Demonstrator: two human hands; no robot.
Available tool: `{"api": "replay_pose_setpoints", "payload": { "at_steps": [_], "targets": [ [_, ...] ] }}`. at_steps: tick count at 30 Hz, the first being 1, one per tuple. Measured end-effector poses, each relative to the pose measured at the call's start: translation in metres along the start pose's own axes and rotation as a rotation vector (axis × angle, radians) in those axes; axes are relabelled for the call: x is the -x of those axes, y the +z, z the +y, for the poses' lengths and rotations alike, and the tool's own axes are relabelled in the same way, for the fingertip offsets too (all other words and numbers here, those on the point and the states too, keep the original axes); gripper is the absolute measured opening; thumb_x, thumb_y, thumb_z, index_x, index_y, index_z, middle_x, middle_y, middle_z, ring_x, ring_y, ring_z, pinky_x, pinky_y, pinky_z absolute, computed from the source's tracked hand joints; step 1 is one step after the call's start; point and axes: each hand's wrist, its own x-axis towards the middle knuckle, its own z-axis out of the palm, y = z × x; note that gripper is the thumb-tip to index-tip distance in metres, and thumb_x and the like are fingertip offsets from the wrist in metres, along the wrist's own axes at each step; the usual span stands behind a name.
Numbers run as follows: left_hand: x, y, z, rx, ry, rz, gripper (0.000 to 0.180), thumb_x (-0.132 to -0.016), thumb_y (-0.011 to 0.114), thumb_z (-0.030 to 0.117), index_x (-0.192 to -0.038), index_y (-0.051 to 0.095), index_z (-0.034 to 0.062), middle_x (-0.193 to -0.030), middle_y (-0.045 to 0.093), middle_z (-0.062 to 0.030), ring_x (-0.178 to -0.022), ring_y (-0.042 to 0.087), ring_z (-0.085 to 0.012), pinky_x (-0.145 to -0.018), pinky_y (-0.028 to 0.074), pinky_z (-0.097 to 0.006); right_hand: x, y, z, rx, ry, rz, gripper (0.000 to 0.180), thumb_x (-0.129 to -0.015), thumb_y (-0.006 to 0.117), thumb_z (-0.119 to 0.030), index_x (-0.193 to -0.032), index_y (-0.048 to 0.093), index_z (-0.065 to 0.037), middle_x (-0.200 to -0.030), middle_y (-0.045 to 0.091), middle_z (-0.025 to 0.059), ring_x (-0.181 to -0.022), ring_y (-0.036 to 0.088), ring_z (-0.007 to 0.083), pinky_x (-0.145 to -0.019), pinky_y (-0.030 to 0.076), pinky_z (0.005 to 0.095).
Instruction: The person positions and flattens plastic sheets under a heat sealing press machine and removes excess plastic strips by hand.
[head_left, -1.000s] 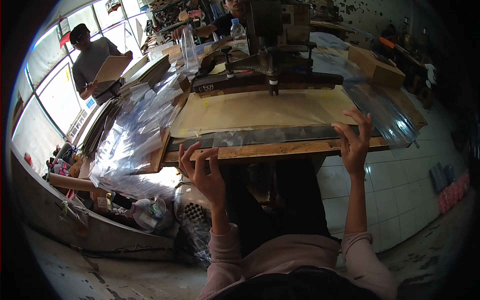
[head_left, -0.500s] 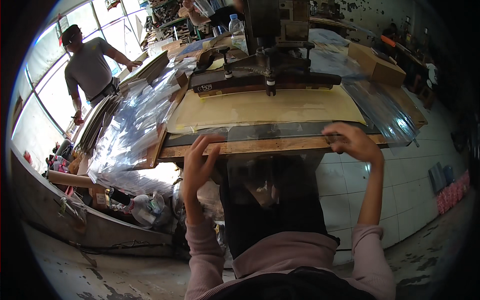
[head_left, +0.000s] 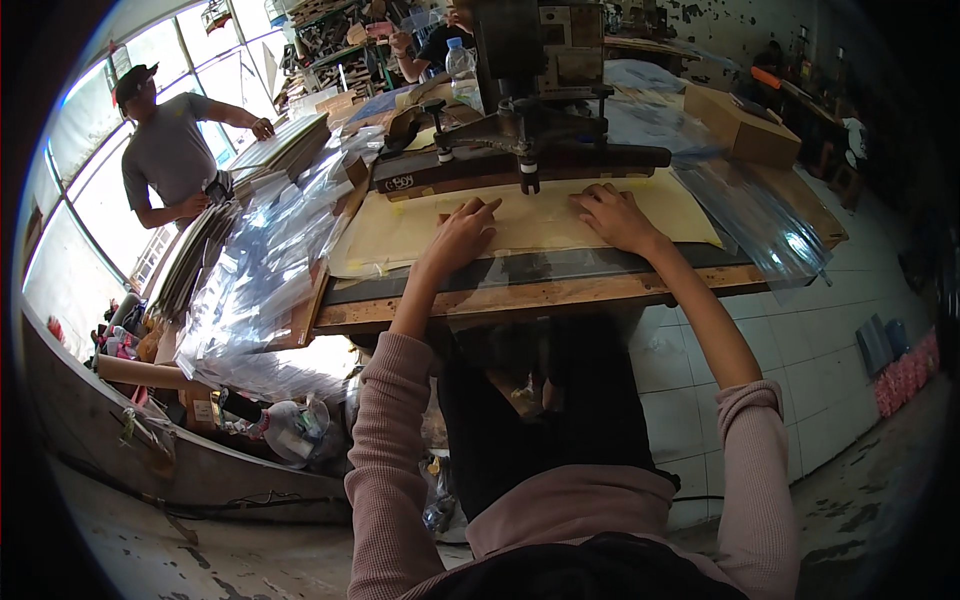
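Observation:
My left hand (head_left: 463, 235) rests on a pale yellow board (head_left: 380, 235), its fingers stretched forward and the palm low. To the right, my right hand (head_left: 613, 216) lies on the same board with its fingers spread. Between and below the hands a thin clear plastic sheet (head_left: 530, 262) seems to lie across the board's front part; its outline is hard to make out. Just beyond my fingertips the dark press head (head_left: 520, 165) of a machine spans the board, with a round metal post at its middle.
Glossy clear plastic sheets (head_left: 265, 240) are heaped on the left, with more sheets (head_left: 765, 225) on the right. A cardboard box (head_left: 740, 125) and a plastic bottle (head_left: 461, 70) stand farther back. A person (head_left: 175, 150) works beside a stack of boards at the left; another is behind the machine.
Both my hands have moved forward from the table's front edge onto the yellow board, and their fingers have flattened. The person at the left has moved an arm over the stack.

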Motion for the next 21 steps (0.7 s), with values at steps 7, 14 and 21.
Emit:
{"api": "replay_pose_setpoints", "payload": {
  "at_steps": [7, 14, 21],
  "targets": [
    [-0.007, -0.012, 0.011, -0.043, 0.024, 0.004, 0.031, -0.076, 0.057, 0.006, -0.104, 0.055, 0.0173, -0.106, 0.046, -0.0056, -0.11, 0.044, -0.0213, -0.093, 0.03, -0.05, 0.005, -0.015, -0.008, 0.113, -0.069, 0.128, 0.027, -0.08, 0.057, -0.016, -0.107, 0.058, -0.012, -0.104, 0.052, 0.0062, -0.106, 0.046, 0.0251, -0.086, 0.038, 0.0455],
    [0.032, -0.029, 0.008, -0.272, -0.019, 0.073, 0.025, -0.079, 0.056, 0.008, -0.102, 0.056, 0.0162, -0.102, 0.057, 0.0005, -0.104, 0.051, -0.0191, -0.096, 0.027, -0.047, 0.033, -0.046, -0.015, -0.016, -0.015, 0.009, 0.018, -0.079, 0.056, -0.015, -0.095, 0.063, -0.009, -0.091, 0.059, 0.0058, -0.1, 0.052, 0.024, -0.086, 0.038, 0.0438],
    [0.091, -0.035, 0.031, -0.378, -0.131, 0.066, 0.037, -0.089, 0.048, 0.03, -0.12, 0.05, 0.0101, -0.128, 0.049, -0.0078, -0.121, 0.044, -0.0184, -0.103, 0.02, -0.052, 0.097, -0.072, -0.034, 0.057, 0.244, -0.117, 0.042, -0.085, 0.051, -0.04, -0.113, 0.056, -0.009, -0.117, 0.053, 0.0092, -0.112, 0.048, 0.0243, -0.099, 0.029, 0.0497]
  ]
}}
